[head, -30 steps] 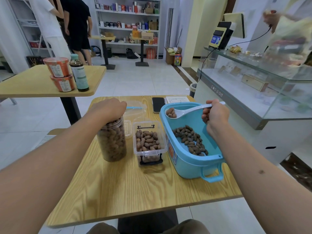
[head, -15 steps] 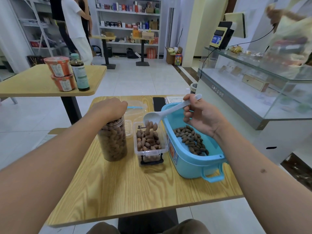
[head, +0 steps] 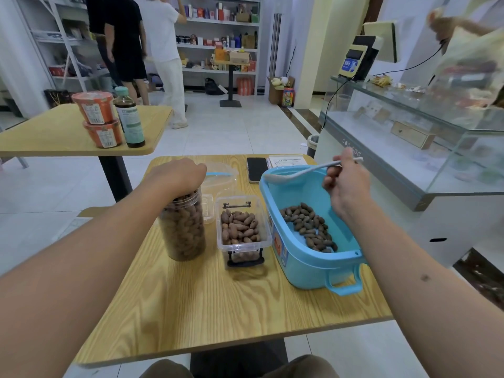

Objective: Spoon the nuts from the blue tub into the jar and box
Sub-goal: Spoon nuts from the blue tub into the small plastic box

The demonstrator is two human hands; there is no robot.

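1. One round clear-plastic jar (head: 183, 227), one rectangular clear box (head: 242, 227) and one glossy blue tub (head: 308, 257) stand mid-frame on a wood-grain table (head: 218, 309); oval brown nuts (head: 308, 227) lie in all three.
2. Left hand (head: 174, 174) rests cupped over the jar's mouth.
3. Right hand (head: 346, 184) pinches one white plastic spoon (head: 294, 173), its bowl over the tub's far rim.

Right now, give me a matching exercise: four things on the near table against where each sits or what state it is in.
1. jar
2. box
3. blue tub
4. spoon

A. held in the right hand over the tub's far end
B. between the other two containers
C. under the left hand
D. at the table's right edge, few nuts left

Pairs: 1-C, 2-B, 3-D, 4-A
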